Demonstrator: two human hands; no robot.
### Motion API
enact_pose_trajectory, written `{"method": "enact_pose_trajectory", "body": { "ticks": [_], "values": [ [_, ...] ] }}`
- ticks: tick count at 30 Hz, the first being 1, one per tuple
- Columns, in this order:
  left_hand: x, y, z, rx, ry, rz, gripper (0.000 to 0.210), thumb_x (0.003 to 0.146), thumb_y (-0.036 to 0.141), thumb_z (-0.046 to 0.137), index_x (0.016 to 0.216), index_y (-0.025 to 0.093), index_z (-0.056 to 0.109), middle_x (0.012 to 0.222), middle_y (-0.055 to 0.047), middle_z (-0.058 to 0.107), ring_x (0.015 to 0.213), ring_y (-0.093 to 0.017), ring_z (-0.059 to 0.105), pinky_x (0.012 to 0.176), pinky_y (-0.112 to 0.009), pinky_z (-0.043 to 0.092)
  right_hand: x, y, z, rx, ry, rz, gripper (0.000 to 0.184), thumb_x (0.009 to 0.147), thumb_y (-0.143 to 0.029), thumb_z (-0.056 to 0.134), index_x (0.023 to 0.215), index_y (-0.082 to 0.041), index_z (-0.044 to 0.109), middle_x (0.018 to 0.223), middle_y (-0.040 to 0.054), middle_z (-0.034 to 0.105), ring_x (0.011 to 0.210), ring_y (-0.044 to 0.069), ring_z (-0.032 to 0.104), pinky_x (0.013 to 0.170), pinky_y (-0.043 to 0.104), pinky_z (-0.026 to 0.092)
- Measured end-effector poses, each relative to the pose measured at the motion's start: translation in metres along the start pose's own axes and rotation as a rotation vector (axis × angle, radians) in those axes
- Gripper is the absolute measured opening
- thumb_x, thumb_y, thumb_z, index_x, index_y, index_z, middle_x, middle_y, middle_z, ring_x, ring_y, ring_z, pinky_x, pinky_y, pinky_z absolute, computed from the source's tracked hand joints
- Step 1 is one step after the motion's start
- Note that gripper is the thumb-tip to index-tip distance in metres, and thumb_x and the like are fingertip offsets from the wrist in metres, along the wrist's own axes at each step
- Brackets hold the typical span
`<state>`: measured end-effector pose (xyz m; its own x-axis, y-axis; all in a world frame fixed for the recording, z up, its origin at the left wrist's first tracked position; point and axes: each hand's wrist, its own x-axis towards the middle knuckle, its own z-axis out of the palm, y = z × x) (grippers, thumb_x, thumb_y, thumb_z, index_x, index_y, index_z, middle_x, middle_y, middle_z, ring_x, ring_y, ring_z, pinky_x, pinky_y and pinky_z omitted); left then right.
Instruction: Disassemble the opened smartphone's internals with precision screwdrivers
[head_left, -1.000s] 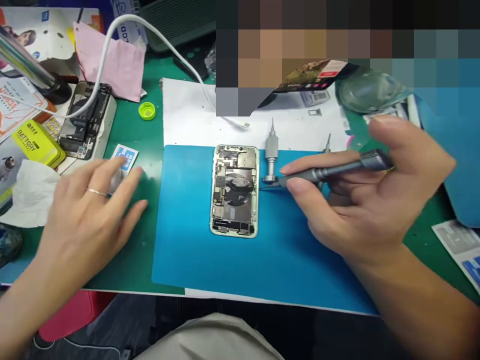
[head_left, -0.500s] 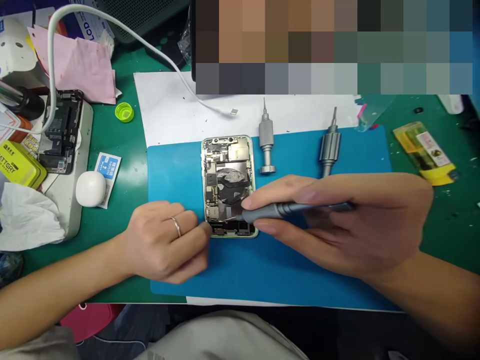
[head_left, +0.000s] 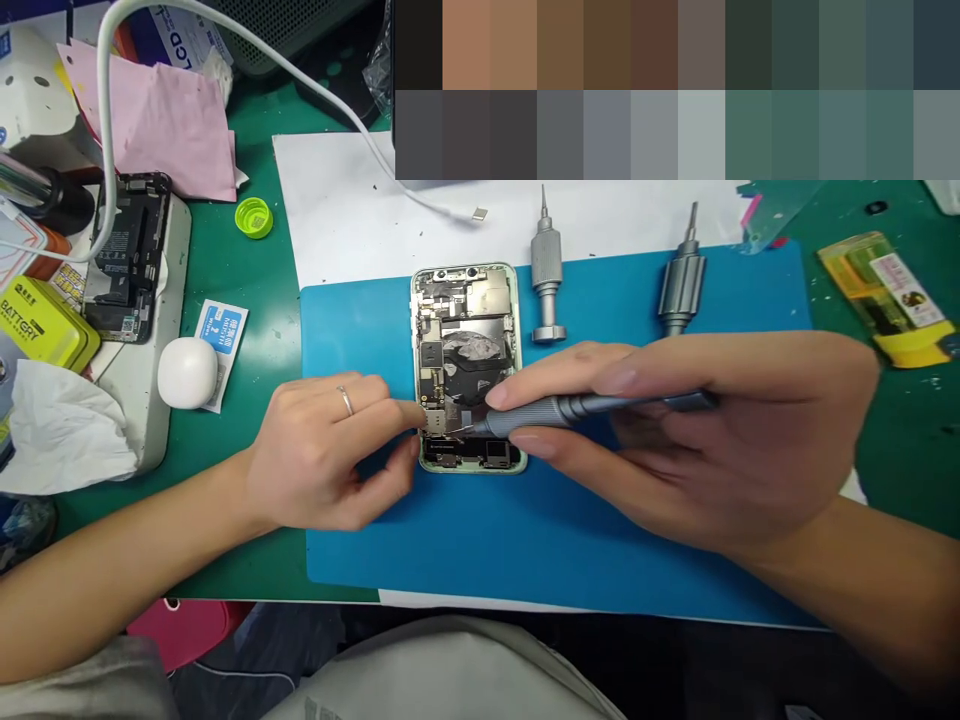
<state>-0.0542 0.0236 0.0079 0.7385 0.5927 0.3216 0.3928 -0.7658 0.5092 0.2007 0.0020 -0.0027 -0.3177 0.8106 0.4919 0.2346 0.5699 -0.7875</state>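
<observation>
A phone with its back off and its inner parts bare (head_left: 491,300) lies on a blue mat (head_left: 367,555). My right hand (head_left: 720,440) is closed on a grey screwdriver (head_left: 532,417), held nearly flat like a pen. Its thin tip rests over the lower left part of the phone, by a small metal plate. My left hand (head_left: 330,450) holds nothing; its index finger stretches to the phone's left edge and touches there. The thumb sits lower, apart from the index finger, near the same edge; the other fingers are curled.
Two grey screwdrivers (head_left: 547,265) (head_left: 681,285) stand upright beyond the phone. A white cable (head_left: 337,115) arches over the left side. Another opened phone (head_left: 124,260), a white earbud case (head_left: 187,373), a green cap (head_left: 253,217) and a yellow pack (head_left: 885,295) lie around.
My left hand has shifted up along the phone's edge, its index finger now stretched out from the fist. The right hand keeps the screwdriver at the phone. The view has moved slightly.
</observation>
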Motion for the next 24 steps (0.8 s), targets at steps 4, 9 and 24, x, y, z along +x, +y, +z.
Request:
{"method": "enact_pose_trajectory", "body": {
  "ticks": [4, 9, 24],
  "values": [
    [-0.0017, -0.0022, 0.0026, 0.021, -0.016, 0.051, 0.013, 0.098, 0.018, 0.063, 0.109, 0.014, 0.070, 0.070, 0.002, 0.060, 0.059, -0.012, 0.052, 0.054, -0.027, 0.038, -0.0006, -0.0001, 0.0021, -0.001, 0.021, 0.005, 0.041, 0.083, 0.000, 0.075, 0.105, -0.033, 0.066, 0.098, -0.0041, 0.083, 0.083, 0.021, 0.082, 0.077, 0.034, 0.074],
    [-0.0013, -0.0038, 0.0048, 0.027, -0.035, 0.071, 0.015, 0.100, 0.021, 0.064, 0.110, 0.013, 0.071, 0.071, 0.002, 0.060, 0.058, -0.012, 0.052, 0.053, -0.028, 0.039, 0.0046, 0.0032, 0.0036, 0.022, 0.039, -0.076, 0.038, 0.081, -0.002, 0.079, 0.103, -0.030, 0.066, 0.095, -0.0017, 0.083, 0.081, 0.021, 0.082, 0.073, 0.031, 0.073],
    [0.0008, -0.0056, 0.0035, 0.010, -0.062, 0.079, 0.010, 0.102, 0.018, 0.064, 0.104, 0.014, 0.072, 0.071, 0.002, 0.061, 0.059, -0.012, 0.053, 0.054, -0.029, 0.036, 0.0073, 0.0046, 0.0068, 0.035, 0.026, -0.130, 0.030, 0.084, -0.008, 0.082, 0.099, -0.026, 0.063, 0.093, 0.0034, 0.083, 0.078, 0.021, 0.082, 0.069, 0.030, 0.071]
  ]
}}
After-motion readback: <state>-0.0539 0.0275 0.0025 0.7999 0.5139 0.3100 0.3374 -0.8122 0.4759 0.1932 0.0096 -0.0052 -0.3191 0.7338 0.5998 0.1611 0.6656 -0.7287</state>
